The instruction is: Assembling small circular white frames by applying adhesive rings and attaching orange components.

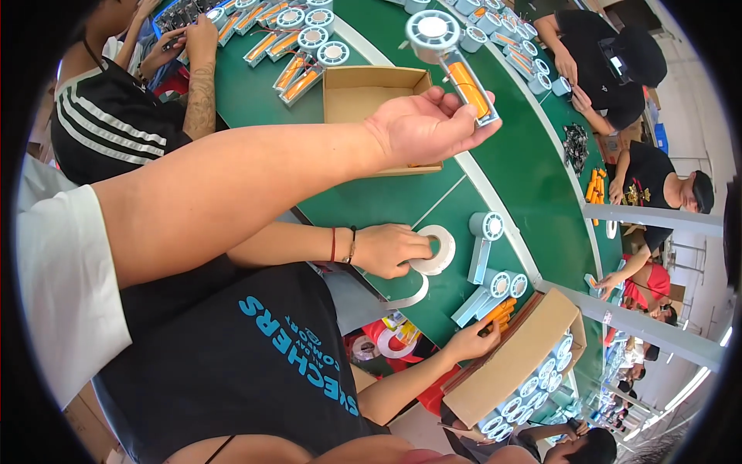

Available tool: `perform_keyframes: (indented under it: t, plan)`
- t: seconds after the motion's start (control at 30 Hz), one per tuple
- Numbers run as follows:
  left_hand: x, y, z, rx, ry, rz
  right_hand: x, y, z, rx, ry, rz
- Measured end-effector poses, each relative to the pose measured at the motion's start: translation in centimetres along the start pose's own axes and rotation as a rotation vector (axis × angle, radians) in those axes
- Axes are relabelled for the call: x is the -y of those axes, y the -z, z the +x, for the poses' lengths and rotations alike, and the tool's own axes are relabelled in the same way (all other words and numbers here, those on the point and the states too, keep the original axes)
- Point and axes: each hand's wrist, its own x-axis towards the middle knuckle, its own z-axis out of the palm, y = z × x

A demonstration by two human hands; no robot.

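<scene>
From the left edge comes my right arm in a white sleeve, palm turned up. My right hand (429, 131) is closed on the handle of a small handheld fan (468, 85). That handle is an open pale-blue housing with an orange cylindrical cell inside, and the round white-and-blue grille points upward. Under my wrist lies an open cardboard box (363, 93), partly hidden by my hand and forearm. My left hand is outside the picture.
A co-worker in a black shirt sits beside my arm, one hand (390, 249) on a white tape roll (435, 249), the other (473, 342) by orange cells (501, 313). Fans (297, 66) lie on the green table (533, 193). A carton (518, 356) of fans stands lower right.
</scene>
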Motion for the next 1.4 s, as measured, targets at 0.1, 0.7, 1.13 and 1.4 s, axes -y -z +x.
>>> perform_keyframes:
  t: [0.1, 0.7, 1.13, 1.4]
  plan:
    - [0.3, 0.1, -0.3, -0.008, -0.010, -0.005, -0.9, -0.4, -0.4, -0.042, 0.074, -0.084]
    - [0.2, -1.2, -1.2, -0.033, -0.073, 0.013, -0.4, -0.1, -1.4, -0.084, -0.045, -0.129]
    - [0.6, 0.1, 0.3, 0.071, -0.138, -0.006, 1.6, 0.4, -1.8, -0.274, -0.101, 0.073]
    - [0.0, 1.2, 0.4, 0.089, -0.081, 0.004, 2.6, 1.0, -2.0, -0.347, -0.250, 0.459]
